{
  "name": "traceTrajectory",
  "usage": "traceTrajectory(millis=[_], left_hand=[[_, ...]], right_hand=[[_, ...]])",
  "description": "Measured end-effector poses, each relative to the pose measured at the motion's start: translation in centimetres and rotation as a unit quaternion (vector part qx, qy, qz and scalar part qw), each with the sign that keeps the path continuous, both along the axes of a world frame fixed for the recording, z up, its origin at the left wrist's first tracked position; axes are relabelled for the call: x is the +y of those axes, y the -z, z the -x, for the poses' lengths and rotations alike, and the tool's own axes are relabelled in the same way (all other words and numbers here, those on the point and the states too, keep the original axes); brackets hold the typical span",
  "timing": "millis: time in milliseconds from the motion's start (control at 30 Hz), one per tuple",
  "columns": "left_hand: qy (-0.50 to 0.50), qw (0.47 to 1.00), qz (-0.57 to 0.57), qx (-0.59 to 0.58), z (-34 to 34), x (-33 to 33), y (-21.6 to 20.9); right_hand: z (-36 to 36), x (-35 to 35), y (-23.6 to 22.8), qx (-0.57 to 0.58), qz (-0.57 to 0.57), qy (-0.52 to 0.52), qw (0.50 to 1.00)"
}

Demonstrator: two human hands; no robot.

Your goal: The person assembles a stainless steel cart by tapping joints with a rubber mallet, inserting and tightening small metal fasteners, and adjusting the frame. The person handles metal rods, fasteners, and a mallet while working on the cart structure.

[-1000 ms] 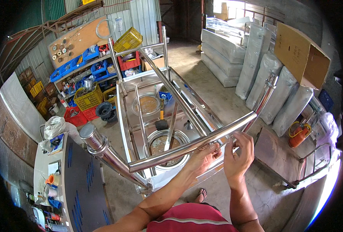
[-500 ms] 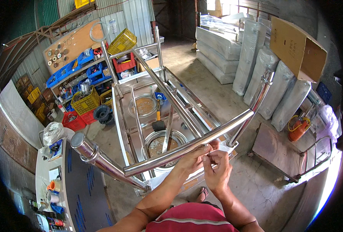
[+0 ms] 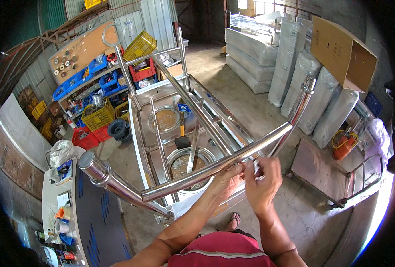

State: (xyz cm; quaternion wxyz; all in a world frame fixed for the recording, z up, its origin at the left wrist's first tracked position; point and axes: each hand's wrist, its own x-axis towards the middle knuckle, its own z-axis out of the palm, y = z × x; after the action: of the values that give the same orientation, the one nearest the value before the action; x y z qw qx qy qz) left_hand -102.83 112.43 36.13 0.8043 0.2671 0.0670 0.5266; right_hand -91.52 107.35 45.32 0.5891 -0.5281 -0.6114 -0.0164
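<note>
And up comes your right hand (image 3: 264,182), higher than half a second ago, its knuckles swung out rightward and closer to the steel bar (image 3: 197,176)! Against a second ago, it's moved inward, bringing its fingertips nearer your left hand (image 3: 226,184).

A workshop, shown by blue plastic parts bins (image 3: 71,85) beneath grey corrugated metal wall (image 3: 158,26), upper left, and black-headed mallet (image 3: 183,142), centre.

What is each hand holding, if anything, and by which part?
It cannot be told: the left hand and right hand nearly meet beside the metal tube; anything between them is too small to identify.
</note>
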Motion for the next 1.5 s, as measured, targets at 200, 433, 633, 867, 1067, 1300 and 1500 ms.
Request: traceTrajectory(millis=[200, 433, 633, 867, 1067, 1300, 1500], left_hand=[[-0.015, 1.000, -0.001, -0.001, -0.2, 0.0, 0.2], [0.027, 0.998, 0.009, 0.058, 0.7, -0.3, -0.8], [0.061, 0.997, 0.022, 0.052, 1.1, 0.6, -0.2], [0.046, 0.999, 0.019, 0.010, 0.1, 0.6, 0.5], [0.029, 0.999, 0.031, 0.006, -0.3, 0.1, 0.0], [0.045, 0.998, -0.030, 0.029, -0.1, 0.6, 0.4], [0.035, 0.995, 0.016, 0.094, 0.7, 0.9, 0.6]], right_hand=[[-2.0, 0.9, 2.0, 0.070, 0.043, -0.022, 0.996], [0.7, -2.6, 5.1, 0.086, 0.114, -0.122, 0.982], [2.4, -3.2, 4.1, 0.025, 0.078, -0.177, 0.981], [1.3, -0.4, 1.0, -0.059, -0.083, -0.051, 0.993], [-1.4, 1.3, 1.5, 0.021, -0.012, -0.023, 0.999], [-0.4, -2.1, 5.3, 0.026, 0.058, -0.090, 0.994], [3.1, -3.4, 4.9, 0.022, 0.048, -0.158, 0.986]])
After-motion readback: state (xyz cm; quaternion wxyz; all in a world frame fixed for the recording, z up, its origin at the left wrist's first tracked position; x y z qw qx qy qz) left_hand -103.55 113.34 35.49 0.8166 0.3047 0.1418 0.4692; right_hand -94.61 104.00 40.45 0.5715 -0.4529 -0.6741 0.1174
